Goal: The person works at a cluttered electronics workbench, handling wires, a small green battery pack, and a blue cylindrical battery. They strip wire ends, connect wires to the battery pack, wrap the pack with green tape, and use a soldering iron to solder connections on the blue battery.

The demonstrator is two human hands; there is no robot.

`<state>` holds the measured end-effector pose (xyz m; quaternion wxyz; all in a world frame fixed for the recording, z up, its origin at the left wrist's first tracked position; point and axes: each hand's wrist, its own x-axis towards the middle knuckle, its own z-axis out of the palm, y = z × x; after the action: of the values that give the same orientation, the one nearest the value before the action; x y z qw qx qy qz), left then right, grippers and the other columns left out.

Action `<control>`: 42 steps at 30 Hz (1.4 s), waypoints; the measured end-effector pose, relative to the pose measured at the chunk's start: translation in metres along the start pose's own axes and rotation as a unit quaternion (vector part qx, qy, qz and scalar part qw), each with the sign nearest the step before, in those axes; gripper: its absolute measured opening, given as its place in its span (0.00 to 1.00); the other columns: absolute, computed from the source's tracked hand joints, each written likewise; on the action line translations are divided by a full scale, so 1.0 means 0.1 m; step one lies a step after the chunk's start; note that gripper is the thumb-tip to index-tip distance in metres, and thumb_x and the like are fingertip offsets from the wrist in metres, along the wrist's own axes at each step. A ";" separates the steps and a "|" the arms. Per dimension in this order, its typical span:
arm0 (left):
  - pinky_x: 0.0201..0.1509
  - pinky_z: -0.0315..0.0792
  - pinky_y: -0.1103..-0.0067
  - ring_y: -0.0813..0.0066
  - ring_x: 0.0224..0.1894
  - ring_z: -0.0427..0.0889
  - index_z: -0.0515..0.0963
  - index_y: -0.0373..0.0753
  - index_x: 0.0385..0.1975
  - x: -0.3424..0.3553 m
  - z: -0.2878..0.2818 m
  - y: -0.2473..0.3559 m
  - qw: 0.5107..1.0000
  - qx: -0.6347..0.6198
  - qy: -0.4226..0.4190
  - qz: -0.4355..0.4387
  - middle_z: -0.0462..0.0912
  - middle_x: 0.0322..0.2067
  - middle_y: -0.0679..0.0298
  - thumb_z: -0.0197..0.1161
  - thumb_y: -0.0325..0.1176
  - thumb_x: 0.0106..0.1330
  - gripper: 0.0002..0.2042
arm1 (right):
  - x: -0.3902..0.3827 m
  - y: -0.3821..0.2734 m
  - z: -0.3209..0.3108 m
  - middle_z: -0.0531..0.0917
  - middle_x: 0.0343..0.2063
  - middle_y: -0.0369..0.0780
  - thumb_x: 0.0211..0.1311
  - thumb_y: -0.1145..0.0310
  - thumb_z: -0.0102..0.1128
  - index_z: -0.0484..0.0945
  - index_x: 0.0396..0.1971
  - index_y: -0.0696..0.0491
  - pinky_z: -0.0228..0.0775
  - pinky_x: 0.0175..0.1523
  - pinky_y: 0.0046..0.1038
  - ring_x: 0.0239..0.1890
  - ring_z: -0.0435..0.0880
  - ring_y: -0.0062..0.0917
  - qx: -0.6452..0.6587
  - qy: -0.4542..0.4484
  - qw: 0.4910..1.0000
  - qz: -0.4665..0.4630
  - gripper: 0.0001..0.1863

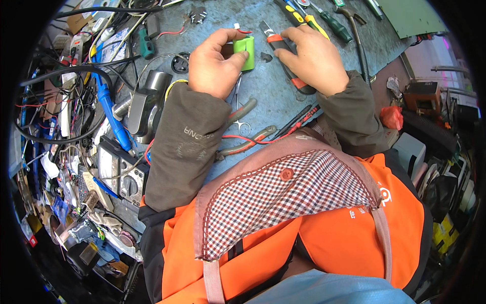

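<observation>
My left hand (215, 63) pinches a small green battery pack (245, 48) between thumb and fingers, upright above the blue bench mat. A short red wire and a white connector (237, 26) stick out at its top. To the right, my right hand (318, 58) has its thumb and fingers on a red and black utility knife (276, 41). The blade is out and points away to the far left; the handle's red end (302, 86) shows below the hand. A small dark scrap (266, 57) lies on the mat between the pack and the knife.
Pliers (258, 139) and red and black test probes (304, 119) lie close to my apron. Screwdrivers (336, 26) and a hammer (353, 17) are at the far right. Leftward are a blue soldering iron (109, 111), a multimeter (129, 180) and tangled cables.
</observation>
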<state>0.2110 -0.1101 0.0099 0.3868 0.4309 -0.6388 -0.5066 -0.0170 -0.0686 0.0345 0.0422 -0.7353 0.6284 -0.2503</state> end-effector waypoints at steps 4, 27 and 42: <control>0.56 0.83 0.77 0.74 0.50 0.88 0.78 0.30 0.60 0.03 0.00 -0.04 0.995 -0.092 0.024 0.025 0.89 0.50 0.57 0.70 0.16 0.67 0.21 | 0.00 0.02 0.00 0.87 0.41 0.50 0.65 0.59 0.68 0.84 0.43 0.56 0.79 0.51 0.51 0.47 0.87 0.50 -0.016 -0.054 0.998 0.011 0.15; 0.62 0.80 0.72 0.66 0.57 0.87 0.73 0.27 0.69 0.08 -0.07 -0.09 0.996 -0.058 -0.043 -0.047 0.87 0.57 0.49 0.64 0.19 0.71 0.25 | -0.07 0.13 -0.24 0.80 0.39 0.37 0.65 0.74 0.68 0.83 0.64 0.53 0.78 0.46 0.31 0.41 0.83 0.28 0.230 -0.073 0.964 -0.111 0.25; 0.66 0.77 0.75 0.69 0.61 0.84 0.72 0.27 0.71 0.08 -0.09 -0.10 0.995 -0.052 -0.066 -0.046 0.85 0.60 0.51 0.62 0.15 0.72 0.26 | -0.06 0.00 -0.10 0.82 0.38 0.42 0.62 0.70 0.71 0.86 0.59 0.47 0.79 0.45 0.40 0.41 0.86 0.42 0.045 -0.086 0.988 -0.118 0.24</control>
<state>0.2183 -0.1221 0.0022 0.3417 0.4046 -0.6155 -0.5837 -0.0220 -0.0606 0.0409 0.0996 -0.8206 0.5191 -0.2173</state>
